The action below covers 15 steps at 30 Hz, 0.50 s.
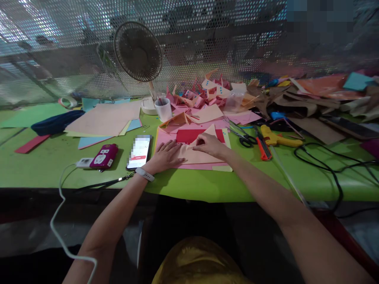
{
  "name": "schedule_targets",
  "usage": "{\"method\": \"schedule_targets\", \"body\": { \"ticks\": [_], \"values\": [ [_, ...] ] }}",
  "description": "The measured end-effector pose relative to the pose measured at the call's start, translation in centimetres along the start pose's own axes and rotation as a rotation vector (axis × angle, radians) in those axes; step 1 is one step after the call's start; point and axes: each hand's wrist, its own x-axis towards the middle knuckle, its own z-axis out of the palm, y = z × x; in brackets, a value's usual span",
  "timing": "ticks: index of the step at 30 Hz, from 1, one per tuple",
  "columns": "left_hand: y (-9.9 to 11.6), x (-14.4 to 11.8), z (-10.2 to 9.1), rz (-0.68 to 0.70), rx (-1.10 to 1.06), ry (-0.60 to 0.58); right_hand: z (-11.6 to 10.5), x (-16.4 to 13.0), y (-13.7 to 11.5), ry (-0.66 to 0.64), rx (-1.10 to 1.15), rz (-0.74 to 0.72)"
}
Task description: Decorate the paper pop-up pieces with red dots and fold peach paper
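At top, full width: perforated screen, w/ blurred shapes beyond it. Below it, green tabletop. Fan stands L of ctr. at the back; its head tilts up. To its R, heap of folded pink & peach paper; farther R, brown scraps, overlapping & hard to tell apart.

Front ctr., on a layered pile incl. red sheet, lies the peach sheet, partly folded, under both your hands. Its long axis runs approx. L–R; one pointed corner angles away from you, toward the heap. Its L end is hidden by your L hand, which lies flat, fingers extended to the R & away. Your R hand pinches a raised fold; its fingertips are partly covered. Both hands are near each other, w/ a small gap btwn.

Containers: navy pouch, far L, contents not visible; white cup, upright before the fan base, contents too dark to make out.

Smaller items: yellow glue gun & orange cutter, R; phone, L, screen partly pixelated; scissors, blades pointing away.
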Motion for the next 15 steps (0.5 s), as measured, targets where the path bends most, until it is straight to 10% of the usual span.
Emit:
{"method": "schedule_targets", "body": {
  "ticks": [15],
  "values": [
    [-0.41, 0.27, 0.37, 0.015, -0.001, 0.027, -0.09, -0.06, -0.02, -0.013, 0.004, -0.015]
  ]
}}
